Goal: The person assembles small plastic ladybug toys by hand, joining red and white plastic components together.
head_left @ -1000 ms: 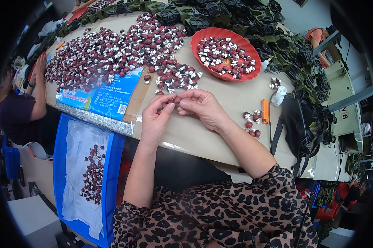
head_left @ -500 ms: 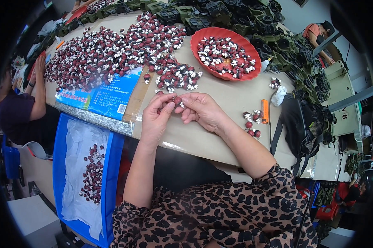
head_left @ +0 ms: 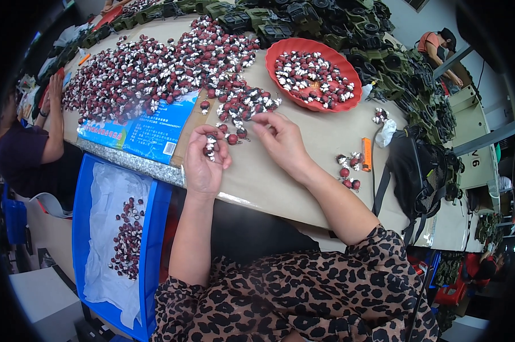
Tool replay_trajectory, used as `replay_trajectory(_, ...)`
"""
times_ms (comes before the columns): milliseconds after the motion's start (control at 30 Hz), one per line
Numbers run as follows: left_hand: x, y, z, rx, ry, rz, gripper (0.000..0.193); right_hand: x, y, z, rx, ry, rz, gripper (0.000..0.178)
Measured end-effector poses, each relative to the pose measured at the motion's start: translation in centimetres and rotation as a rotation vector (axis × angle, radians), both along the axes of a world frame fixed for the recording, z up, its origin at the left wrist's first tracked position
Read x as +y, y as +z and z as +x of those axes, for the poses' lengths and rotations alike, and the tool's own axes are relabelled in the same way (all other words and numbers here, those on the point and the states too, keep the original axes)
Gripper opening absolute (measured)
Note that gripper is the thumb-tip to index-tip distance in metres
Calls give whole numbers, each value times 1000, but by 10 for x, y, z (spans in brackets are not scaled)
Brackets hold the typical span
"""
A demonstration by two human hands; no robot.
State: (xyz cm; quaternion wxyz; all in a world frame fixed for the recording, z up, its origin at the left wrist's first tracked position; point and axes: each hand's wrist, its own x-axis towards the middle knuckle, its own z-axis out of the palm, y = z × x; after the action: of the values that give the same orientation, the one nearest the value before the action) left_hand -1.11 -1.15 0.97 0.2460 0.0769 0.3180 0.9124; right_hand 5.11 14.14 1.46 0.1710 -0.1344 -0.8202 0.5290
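Note:
Several small dark-red and white figure-like pieces [head_left: 210, 149] lie in my left hand [head_left: 205, 168], whose fingers curl around them over the table's near edge. My right hand [head_left: 285, 145] is just to the right, its fingers bent together beside loose pieces [head_left: 233, 138] at the near tip of a large pile [head_left: 155, 74]. What its fingertips hold, if anything, is hidden. Beyond this hand stands a red scalloped bowl [head_left: 308, 45] with more such pieces in it. Under the pile's near side lies a blue printed sheet [head_left: 146, 137].
A blue bin [head_left: 158, 239] with a white liner and more pieces stands at the left. To the right are an orange lighter-like object [head_left: 366, 154], white tissue [head_left: 386, 134] and a black bag [head_left: 417, 171]. Green toy vehicles [head_left: 308, 17] crowd the far side. Other people sit left and far right.
My hands, together half a second ago around a piece, have separated. The left has turned palm up with pieces in it; the right has moved slightly up and right.

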Motion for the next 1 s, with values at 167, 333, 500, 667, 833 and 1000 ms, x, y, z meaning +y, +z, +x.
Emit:
replay_trajectory(167, 1, -14, -1, 151, -79, -19, 11, -12, -1, -2, 46, 60, 482, 26)
replay_trajectory(333, 5, -8, 2, 221, -24, -100, 14, -8, 3, 1, -30, 99, 313, 28)
replay_trajectory(500, 7, -13, 4, 314, -7, -240, 20, -1, -2, 1, -5, 183, -547, 22)
replay_trajectory(667, 13, -10, 10, 526, 35, -507, 23, 1, 2, 7, -14, 268, -1054, 20)
replay_trajectory(833, 14, -12, 10, 527, 46, -512, 23, -1, 6, 9, -130, 296, -1026, 18)
replay_trajectory(1000, 9, -8, 10, 446, -21, -527, 23, -1, 10, 11, -35, 280, -943, 21)
